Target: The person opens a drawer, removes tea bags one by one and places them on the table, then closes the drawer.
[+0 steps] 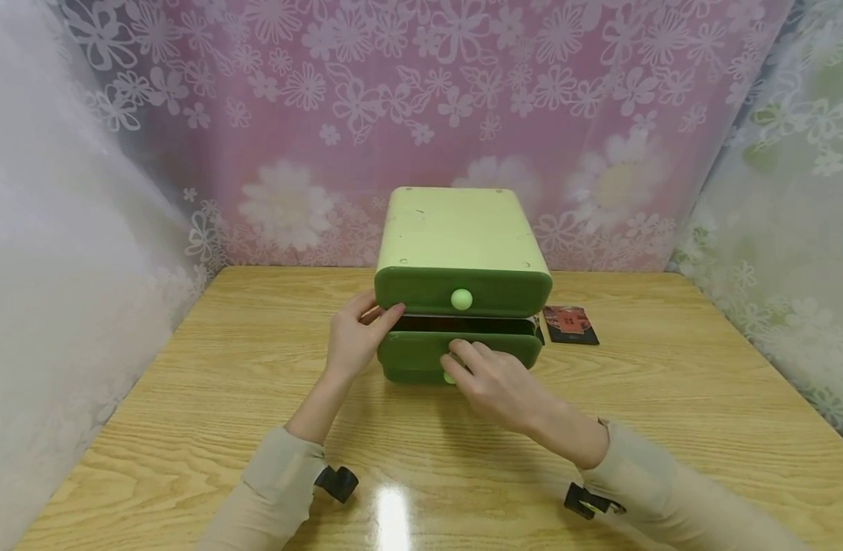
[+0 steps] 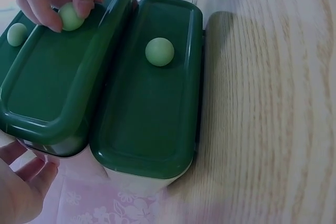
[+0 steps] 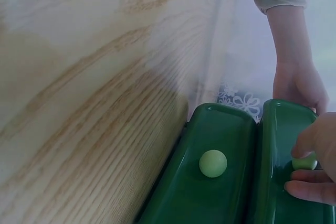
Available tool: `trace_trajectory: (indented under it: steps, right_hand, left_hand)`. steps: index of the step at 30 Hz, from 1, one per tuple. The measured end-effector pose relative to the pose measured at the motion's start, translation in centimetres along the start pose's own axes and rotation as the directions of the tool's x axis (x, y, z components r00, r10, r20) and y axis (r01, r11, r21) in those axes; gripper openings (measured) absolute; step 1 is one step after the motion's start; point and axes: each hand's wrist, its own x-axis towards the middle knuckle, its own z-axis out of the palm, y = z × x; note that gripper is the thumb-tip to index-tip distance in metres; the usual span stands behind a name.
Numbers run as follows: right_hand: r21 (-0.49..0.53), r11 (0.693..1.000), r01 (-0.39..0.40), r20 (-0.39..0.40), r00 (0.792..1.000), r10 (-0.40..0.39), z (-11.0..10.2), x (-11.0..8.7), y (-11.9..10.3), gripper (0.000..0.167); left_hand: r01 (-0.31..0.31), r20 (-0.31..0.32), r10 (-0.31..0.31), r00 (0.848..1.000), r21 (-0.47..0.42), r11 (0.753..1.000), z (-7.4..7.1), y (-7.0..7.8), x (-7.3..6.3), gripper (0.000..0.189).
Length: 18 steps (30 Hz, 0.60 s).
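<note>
A small chest with a pale green body (image 1: 459, 226) has three dark green drawer fronts. Its middle drawer (image 1: 414, 350) is pulled out a little, showing a dark gap above its rim. My right hand (image 1: 500, 383) pinches the round knob (image 2: 71, 16) of that drawer between thumb and fingers. At the chest's left side my left hand (image 1: 352, 337) rests with fingers against the side wall and thumb near the front corner. The top drawer (image 1: 421, 289) and bottom drawer (image 2: 152, 103) are closed, each with a light green knob.
The chest stands on a wood-grain table (image 1: 256, 383). Just right of it lies a flat dark packet (image 1: 571, 325) with a red design. Behind hangs a pink flowered curtain (image 1: 421, 115), and pale curtains flank both sides.
</note>
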Motion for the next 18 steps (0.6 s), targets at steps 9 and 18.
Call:
trace_trajectory:
  steps: [9,18]
  right_hand:
    - [0.002,1.000,0.005,-0.011,1.000,-0.005,-0.63,0.06,-0.40,0.039]
    - [0.004,1.000,0.015,-0.018,1.000,-0.015,-1.03,0.04,-0.83,0.040]
  left_hand:
    - [-0.036,0.011,0.036,0.999,-0.032,0.999,-0.17,-0.34,0.08,0.029]
    - [-0.054,0.004,0.054,0.999,-0.026,0.998,-0.20,-0.41,0.02,0.028]
